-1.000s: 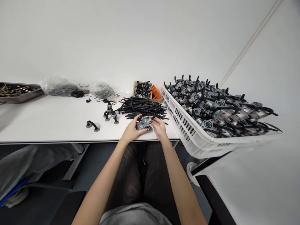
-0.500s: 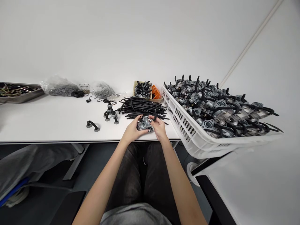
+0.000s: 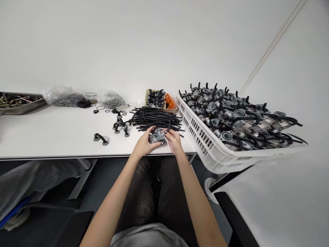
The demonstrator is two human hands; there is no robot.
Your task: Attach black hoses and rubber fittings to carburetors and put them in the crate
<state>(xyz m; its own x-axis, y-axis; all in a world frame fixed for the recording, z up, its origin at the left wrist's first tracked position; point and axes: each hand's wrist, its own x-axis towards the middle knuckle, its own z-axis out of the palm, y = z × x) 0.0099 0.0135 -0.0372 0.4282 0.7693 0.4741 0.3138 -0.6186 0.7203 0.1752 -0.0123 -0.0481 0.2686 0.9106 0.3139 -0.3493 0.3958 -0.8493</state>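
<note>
A silver-grey metal carburetor [image 3: 156, 137] is held just above the table's front edge. My left hand [image 3: 144, 143] is closed round its left side, thumb along the near face. At the carburetor's right side, my right hand [image 3: 174, 140] is closed in a pinch. A short bent black rubber tube [image 3: 169, 126] stands up from its fingertips; whether it is joined to the carburetor I cannot tell. Just behind both hands lies a pile of straight black hoses [image 3: 156, 118].
To the right, a white plastic crate [image 3: 205, 144] is heaped with carburetors bearing black tubes. Behind the hoses stands a box [image 3: 147, 97] of small black-and-grey parts beside an orange tray [image 3: 169, 101]. Black tube pieces [image 3: 101, 138], plastic bags [image 3: 64, 96] and a metal tray [image 3: 25, 108] lie leftward.
The black tube at my right fingertips has turned to stand more upright. The right fingers have shifted slightly on the carburetor's side. My left hand keeps its hold.
</note>
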